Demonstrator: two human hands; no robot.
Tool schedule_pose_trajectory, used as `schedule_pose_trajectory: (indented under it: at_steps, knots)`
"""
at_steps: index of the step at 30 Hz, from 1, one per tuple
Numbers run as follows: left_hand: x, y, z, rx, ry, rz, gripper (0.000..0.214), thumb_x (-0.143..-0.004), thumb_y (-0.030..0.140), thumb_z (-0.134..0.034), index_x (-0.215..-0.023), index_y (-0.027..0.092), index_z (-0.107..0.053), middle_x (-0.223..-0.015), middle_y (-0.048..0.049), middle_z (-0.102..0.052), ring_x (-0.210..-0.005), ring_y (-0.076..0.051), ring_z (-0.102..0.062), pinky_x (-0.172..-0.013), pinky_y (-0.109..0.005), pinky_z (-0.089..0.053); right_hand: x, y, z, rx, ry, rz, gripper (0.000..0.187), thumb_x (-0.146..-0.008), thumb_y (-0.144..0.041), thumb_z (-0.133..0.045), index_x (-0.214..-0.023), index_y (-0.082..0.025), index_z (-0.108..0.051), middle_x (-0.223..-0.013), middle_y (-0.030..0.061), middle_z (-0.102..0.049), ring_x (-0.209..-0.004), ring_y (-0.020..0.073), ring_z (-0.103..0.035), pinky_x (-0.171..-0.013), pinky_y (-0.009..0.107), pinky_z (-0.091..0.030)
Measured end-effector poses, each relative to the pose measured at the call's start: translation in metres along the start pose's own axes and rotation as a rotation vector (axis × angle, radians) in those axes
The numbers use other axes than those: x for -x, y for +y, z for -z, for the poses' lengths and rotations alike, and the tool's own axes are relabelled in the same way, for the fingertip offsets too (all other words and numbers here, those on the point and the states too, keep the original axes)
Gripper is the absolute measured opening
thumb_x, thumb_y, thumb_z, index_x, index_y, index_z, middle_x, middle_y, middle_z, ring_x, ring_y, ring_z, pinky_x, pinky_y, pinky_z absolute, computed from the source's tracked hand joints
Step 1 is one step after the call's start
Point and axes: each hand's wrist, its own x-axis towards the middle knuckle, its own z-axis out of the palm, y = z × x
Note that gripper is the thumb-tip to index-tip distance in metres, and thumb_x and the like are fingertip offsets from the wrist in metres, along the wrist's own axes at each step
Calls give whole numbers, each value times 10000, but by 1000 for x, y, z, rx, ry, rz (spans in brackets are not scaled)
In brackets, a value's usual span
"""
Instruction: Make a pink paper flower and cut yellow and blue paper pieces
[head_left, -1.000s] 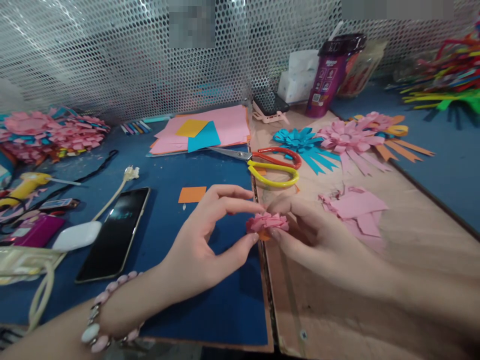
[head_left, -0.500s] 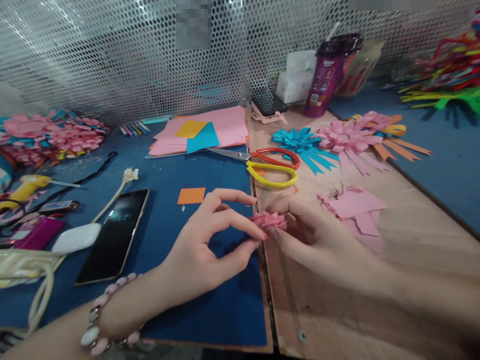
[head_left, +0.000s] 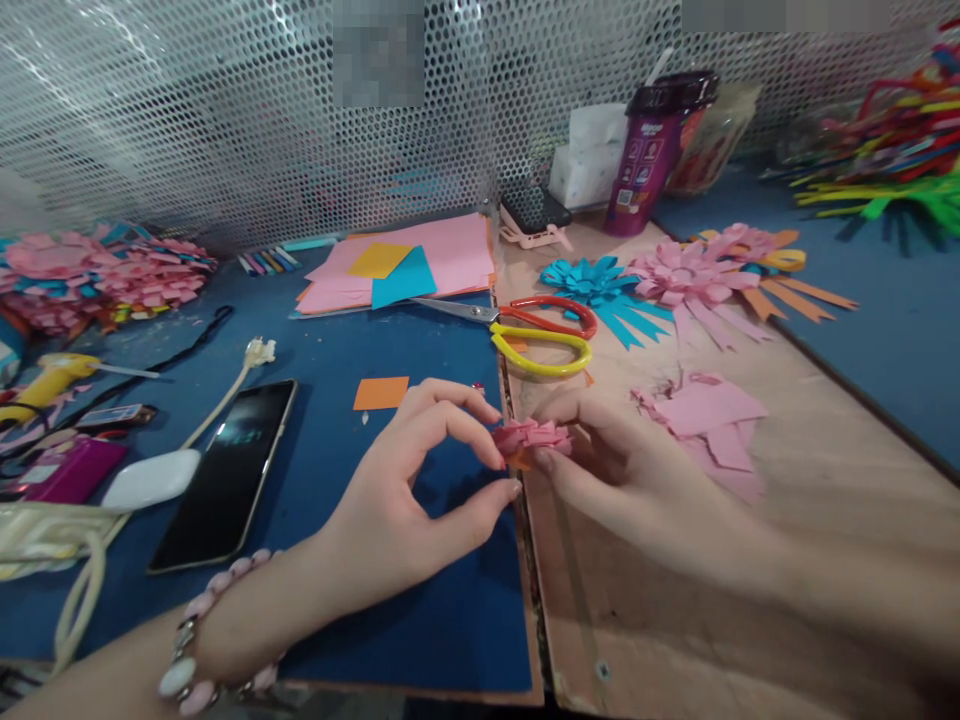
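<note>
Over the seam between the blue mat and the wooden board, a small pink paper flower (head_left: pixel 534 436) with ruffled, cut petals is pinched between the thumb and fingers of my right hand (head_left: pixel 637 470). A bit of orange shows under its petals. My left hand (head_left: pixel 427 470) curves around the flower's left side. Its fingertips are at the petals' edge, while the thumb stands apart below. Pink paper pieces (head_left: pixel 712 420) lie right of my right hand. Scissors (head_left: pixel 487 315) with red and yellow handles rest beyond the hands, and an orange paper square (head_left: pixel 381 393) lies behind my left hand.
Left are a phone (head_left: pixel 225 470), a white cable, and a yellow glue gun (head_left: pixel 56 380). Stacked coloured paper (head_left: pixel 450 240) lies by the perforated metal wall. Finished paper flowers (head_left: pixel 682 270) and a purple cup (head_left: pixel 649 160) are at right.
My left thumb and fingers have spread, the thumb drawing away from the flower and the fingers shifting slightly left. My right hand still pinches the flower, and orange now shows beneath it.
</note>
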Motion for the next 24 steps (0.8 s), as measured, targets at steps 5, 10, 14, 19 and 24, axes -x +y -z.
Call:
schedule_pose_trajectory:
  at_steps: [5,10,14,19,24]
  knots:
    - [1,-1,0,-136,28,-125,313,-745,71,-637,-1010,236,-617,-1076,-52,-541,-1090,-194,-506,-1015,-408,-388,0,-3,0,46,22,4,42,-914,-247,-498,-899,-209,-487,-916,21,-553,-898,150,-560,-804,290,-491]
    - [1,0,1,-181,13,-161,215,-753,64,-628,-854,247,-681,-1049,-35,-550,-1059,-181,-524,-1011,-398,-399,0,-2,1,25,17,18,37,-917,-254,-502,-908,-218,-499,-930,7,-565,-900,133,-566,-810,265,-484]
    - [-1,-1,2,-160,31,-126,198,-771,79,-625,-870,241,-680,-983,-22,-594,-999,-156,-552,-981,-356,-419,0,0,1,37,70,8,41,-915,-265,-510,-916,-225,-514,-950,2,-576,-907,131,-571,-820,265,-486]
    - [-3,-6,2,-65,43,-36,137,-785,115,-634,-855,227,-670,-929,-9,-634,-964,-146,-575,-920,-306,-446,-1,1,1,65,125,-44,71,-909,-291,-514,-928,-224,-527,-951,16,-607,-921,163,-590,-842,312,-495]
    - [-2,-7,2,30,-11,124,91,-815,171,-620,-866,233,-664,-865,9,-677,-840,-136,-617,-782,-269,-487,-3,-1,1,81,124,-76,90,-900,-313,-525,-944,-239,-553,-941,14,-629,-872,166,-606,-807,318,-515]
